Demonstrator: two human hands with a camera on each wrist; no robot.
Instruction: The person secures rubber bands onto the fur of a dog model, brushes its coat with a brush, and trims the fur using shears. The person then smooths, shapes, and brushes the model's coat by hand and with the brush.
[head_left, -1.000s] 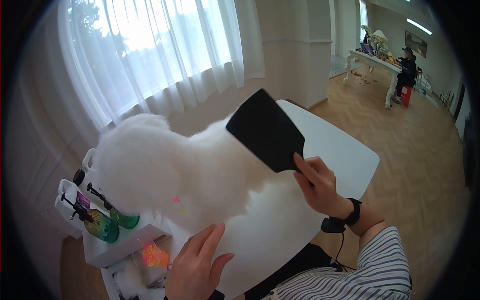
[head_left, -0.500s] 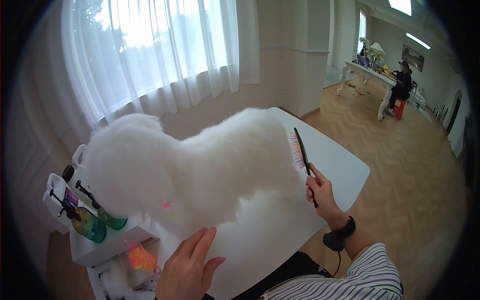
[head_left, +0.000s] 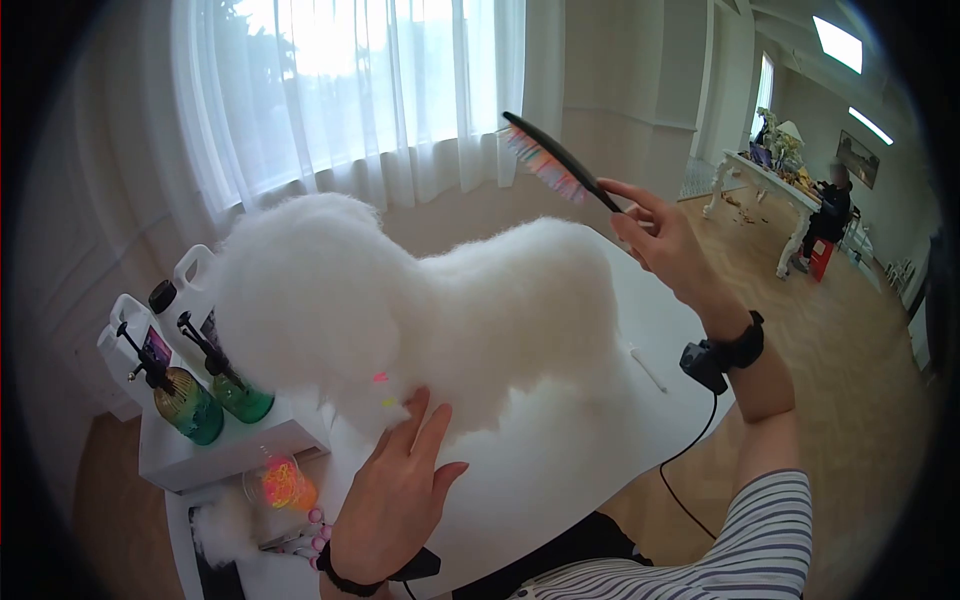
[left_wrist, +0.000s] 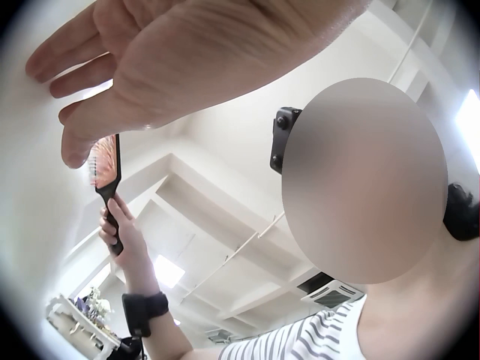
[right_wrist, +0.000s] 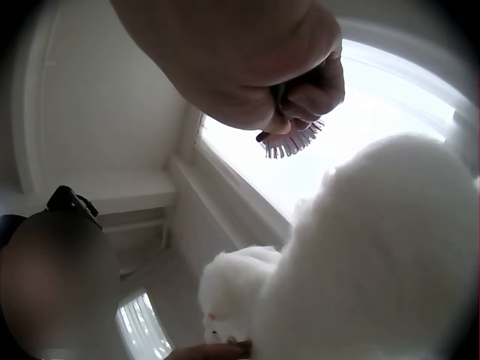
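A fluffy white dog (head_left: 520, 290) stands on the white table (head_left: 540, 470), its rounded head at the left in the head view; pink and yellow-green bits show near its muzzle. My right hand (head_left: 665, 240) grips the handle of a black brush (head_left: 555, 165) with coloured bristles, raised above the dog's back and apart from it. The same brush (left_wrist: 107, 165) shows in the left wrist view, and its bristles (right_wrist: 292, 141) in the right wrist view. My left hand (head_left: 395, 500), fingers extended, touches the fur below the dog's head.
Green spray bottles (head_left: 190, 405) and white jugs (head_left: 130, 335) stand on a white shelf unit (head_left: 235, 450) at the left. Below are a cup of orange-pink bands (head_left: 285, 485) and a fur clump (head_left: 225, 530). A thin white stick (head_left: 648, 370) lies right of the dog. A person (head_left: 832, 210) sits far off.
My right hand has lifted the brush up and away from the dog's rear, its bristles now facing down-left. My left hand has moved up to the fur under the head.
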